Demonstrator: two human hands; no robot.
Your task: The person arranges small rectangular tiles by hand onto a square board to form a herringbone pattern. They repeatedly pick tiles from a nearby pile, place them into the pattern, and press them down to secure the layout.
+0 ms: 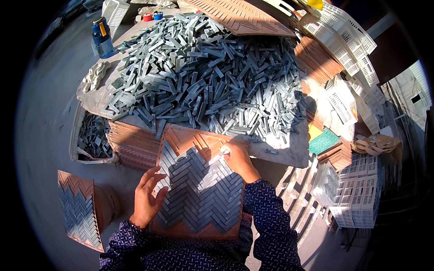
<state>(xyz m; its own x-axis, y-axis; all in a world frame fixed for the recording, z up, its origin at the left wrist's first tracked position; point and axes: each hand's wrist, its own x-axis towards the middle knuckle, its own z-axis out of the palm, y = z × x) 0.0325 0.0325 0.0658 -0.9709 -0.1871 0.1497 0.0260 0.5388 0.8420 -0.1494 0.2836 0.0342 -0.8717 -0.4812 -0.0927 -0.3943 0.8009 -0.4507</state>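
Note:
An orange-brown grooved tray [199, 232] lies tilted in front of me, its far edge by the table. Grey stone strips [201, 189] fill most of it in a herringbone pattern; bare grooves show along its far end. My right hand [237, 159] is closed over the tray's far right part, fingers pinched together. A small pale spot shows at the fingertips, too small to name. Beside the tray's left edge, my left hand [149, 194] is open, thumb and fingers apart, the fingertips close to the laid strips. A large heap of loose stone strips [194, 72] covers the table beyond.
At left stands another filled tray [79, 210]. A basin of strip pieces [95, 140] sits beside stacked trays [133, 144]. A dark blue bottle [103, 38] and a white glove [96, 76] rest at the table's left. White plastic crates [357, 198] stand at right.

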